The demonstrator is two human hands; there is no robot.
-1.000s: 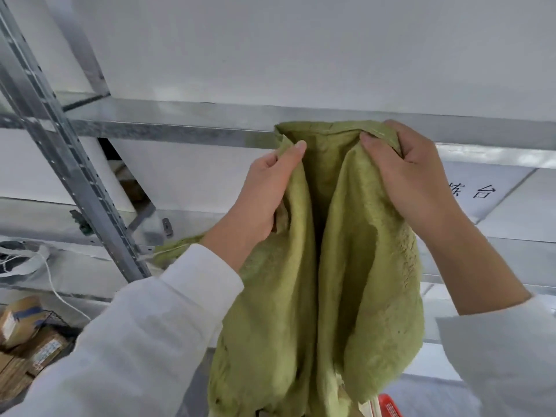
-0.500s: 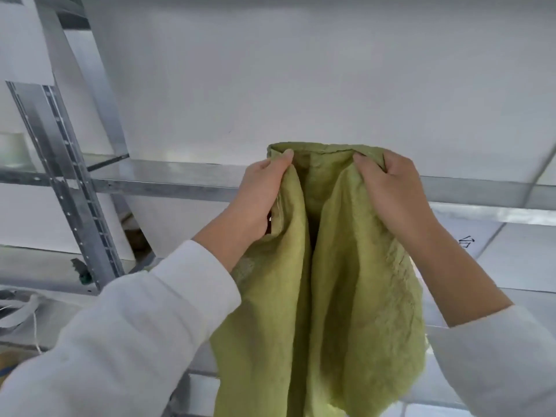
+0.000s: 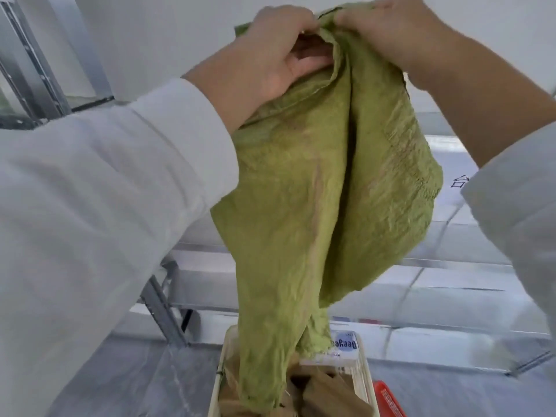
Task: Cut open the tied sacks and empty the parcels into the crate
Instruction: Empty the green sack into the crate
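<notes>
A limp green woven sack hangs upside down in front of me, held by its top edge. My left hand grips that edge on the left and my right hand grips it on the right, close together. The sack's lower end droops into a pale crate at the bottom centre. Brown paper parcels and a white box with blue print lie in the crate.
Grey metal shelving stands behind and to the left, with shelf boards running across the background. A red object sits just right of the crate. The floor is grey.
My view has tilted down, so the crate and its parcels now show. Both hands have drawn closer together on the sack's top edge, bunching it.
</notes>
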